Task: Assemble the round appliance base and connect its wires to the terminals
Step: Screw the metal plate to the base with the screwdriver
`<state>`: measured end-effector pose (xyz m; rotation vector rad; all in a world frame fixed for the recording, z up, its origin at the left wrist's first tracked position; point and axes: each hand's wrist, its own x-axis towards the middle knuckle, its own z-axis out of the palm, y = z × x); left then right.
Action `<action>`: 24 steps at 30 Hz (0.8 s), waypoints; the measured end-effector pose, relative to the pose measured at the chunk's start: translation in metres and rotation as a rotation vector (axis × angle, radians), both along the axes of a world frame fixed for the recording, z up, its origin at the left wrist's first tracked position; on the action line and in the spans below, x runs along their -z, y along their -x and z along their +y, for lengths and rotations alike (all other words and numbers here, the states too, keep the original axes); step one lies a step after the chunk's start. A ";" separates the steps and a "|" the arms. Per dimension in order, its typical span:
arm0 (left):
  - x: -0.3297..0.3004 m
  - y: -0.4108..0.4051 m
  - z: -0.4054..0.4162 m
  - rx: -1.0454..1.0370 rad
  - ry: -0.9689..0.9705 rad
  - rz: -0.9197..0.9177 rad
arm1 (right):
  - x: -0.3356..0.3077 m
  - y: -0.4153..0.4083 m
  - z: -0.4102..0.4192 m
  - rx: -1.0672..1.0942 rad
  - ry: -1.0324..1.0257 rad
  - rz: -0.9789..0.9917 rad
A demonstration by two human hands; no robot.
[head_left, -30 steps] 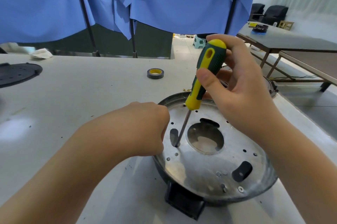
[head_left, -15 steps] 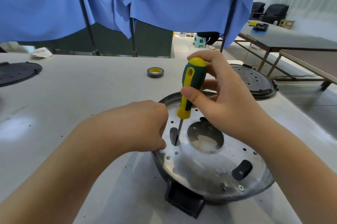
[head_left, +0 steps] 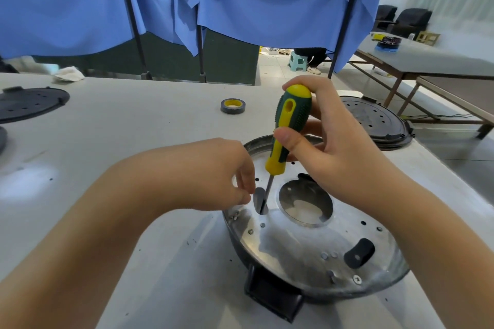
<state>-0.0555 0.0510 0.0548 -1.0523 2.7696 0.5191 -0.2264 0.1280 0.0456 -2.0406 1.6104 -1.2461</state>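
- far left on the white table (head_left: 112,125): a dark perforated disc (head_left: 29,104) lies flat, well apart from the work. looks like a spare part parked out of reach; i judge it plays no role in this step.
- left hand (head_left: 213,176): comes in from the left, fingers curled, with the tips down at the plate by the oblong slot (head_left: 258,201). from here i cannot tell whether they pinch a small screw or only steady the spot; the fingertips hide it. likely placed there to guide the tool tip.
- roll of tape (head_left: 232,106), grey with a yellow core, lies flat behind the hands, near but not touching anything. probably kept ready for the wiring.
- screwdriver (head_left: 287,130), green and yellow handle, stands nearly upright, leaning slightly; its shaft runs down into the slot. the upright pose suits driving something below the plate.
- round appliance base (head_left: 307,243): in front of me on the table, silver plate facing up, big round opening at centre, a black block at its near edge. no wires visible in this view.
- right hand (head_left: 339,157): wrapped around the screwdriver handle, thumb across the front, fingers over the top. a grip for pressing and twisting.
- right of the base, a second dark round cover (head_left: 379,120) rests near the table edge.
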 end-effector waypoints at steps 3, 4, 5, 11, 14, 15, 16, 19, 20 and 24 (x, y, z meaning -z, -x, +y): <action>0.001 -0.002 -0.004 0.000 0.026 0.013 | 0.001 -0.001 0.000 0.002 0.006 0.005; 0.003 -0.003 -0.006 -0.005 0.033 -0.020 | 0.001 -0.001 0.000 0.002 0.008 0.007; 0.004 -0.004 -0.008 -0.012 0.033 -0.055 | 0.000 -0.001 0.000 0.001 0.008 0.008; 0.012 -0.009 -0.024 -0.055 -0.106 -0.139 | 0.000 0.000 0.000 0.001 -0.001 0.007; 0.014 -0.005 -0.023 -0.028 -0.094 -0.109 | -0.001 -0.001 0.000 0.005 -0.003 0.009; 0.013 -0.004 -0.022 -0.019 -0.079 -0.102 | -0.001 -0.001 0.000 0.007 -0.007 0.010; 0.013 -0.003 -0.019 -0.010 -0.071 -0.093 | -0.001 -0.001 0.000 0.011 -0.010 0.010; 0.010 -0.001 -0.011 0.035 -0.060 -0.015 | -0.002 -0.001 0.000 0.010 -0.011 0.002; 0.009 0.000 -0.009 0.047 -0.043 0.033 | -0.002 -0.002 0.000 0.004 -0.005 -0.004; 0.002 0.006 0.000 0.000 -0.097 0.342 | -0.003 -0.005 0.002 -0.003 0.045 -0.052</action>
